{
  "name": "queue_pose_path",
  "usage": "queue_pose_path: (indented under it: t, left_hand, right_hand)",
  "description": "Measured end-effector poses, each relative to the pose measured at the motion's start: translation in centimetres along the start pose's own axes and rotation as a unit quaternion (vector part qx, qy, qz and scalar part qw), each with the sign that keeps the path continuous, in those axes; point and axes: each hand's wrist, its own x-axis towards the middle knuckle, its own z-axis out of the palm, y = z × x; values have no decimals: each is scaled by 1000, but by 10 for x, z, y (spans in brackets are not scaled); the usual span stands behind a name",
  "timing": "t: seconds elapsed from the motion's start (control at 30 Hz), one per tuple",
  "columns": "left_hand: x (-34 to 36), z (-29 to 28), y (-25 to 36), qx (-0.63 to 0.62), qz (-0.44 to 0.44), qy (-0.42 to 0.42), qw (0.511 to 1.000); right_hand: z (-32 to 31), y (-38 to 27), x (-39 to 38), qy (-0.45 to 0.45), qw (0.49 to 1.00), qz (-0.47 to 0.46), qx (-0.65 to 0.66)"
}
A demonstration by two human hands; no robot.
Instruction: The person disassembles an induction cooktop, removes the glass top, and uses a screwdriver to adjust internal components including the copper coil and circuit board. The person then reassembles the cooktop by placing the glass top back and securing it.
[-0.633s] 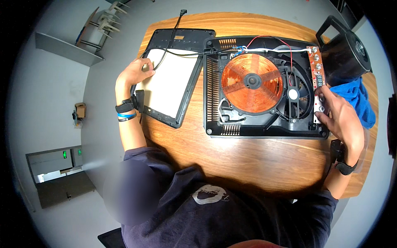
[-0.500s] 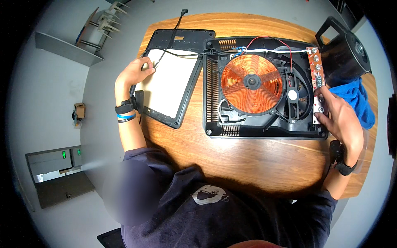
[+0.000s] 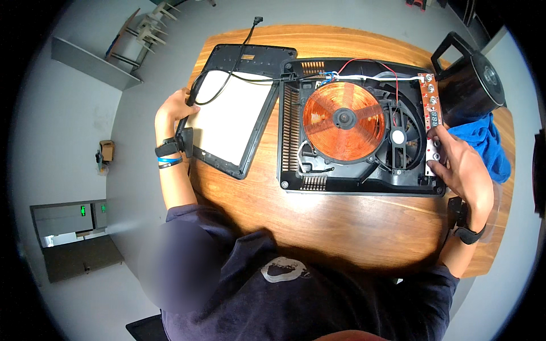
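My left hand (image 3: pixel 173 108) is closed at the left edge of the black-framed cover panel (image 3: pixel 244 153), thumb and fingers pinched about the looped black power cord (image 3: pixel 232 73). The panel's pale inner face is up. To its right lies an opened induction cooker (image 3: pixel 367 181), its round copper coil (image 3: pixel 327 122) and black fan (image 3: pixel 400 139) exposed. My right hand (image 3: pixel 463 167) grips the lower part of the narrow control board (image 3: pixel 430 94) between thumb and fingers, at the housing's right side. A white ribbon cable (image 3: pixel 378 77) runs to the board's upper end.
A black kettle or jug (image 3: pixel 472 82) stands beyond the board at the far right, with a crumpled blue cloth (image 3: pixel 486 145) beside it. The cord's plug (image 3: pixel 258 21) hangs past the far edge of the wooden table (image 3: pixel 335 227). A thin red wire (image 3: pixel 364 59) arches over the cooker.
My left hand has shifted left to the panel's edge, and the cord has gone from a straighter run into a loop over the panel. My right hand keeps its hold on the board.
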Motion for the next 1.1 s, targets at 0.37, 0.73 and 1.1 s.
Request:
queue_pose_path:
  t: [0.37,0.73,1.1]
  left_hand:
    - [-15,7,-20,-58,14,3,998]
    - [-8,-3,-9,-149,86,171,970]
    - [-9,-12,56,-58,-11,-28,998]
  right_hand:
    - [2,4,-1,8,1000,-15,-15]
    - [4,2,-2,16,1000,-13,-22]
    - [0,1,-8,18,999,-21,-44]
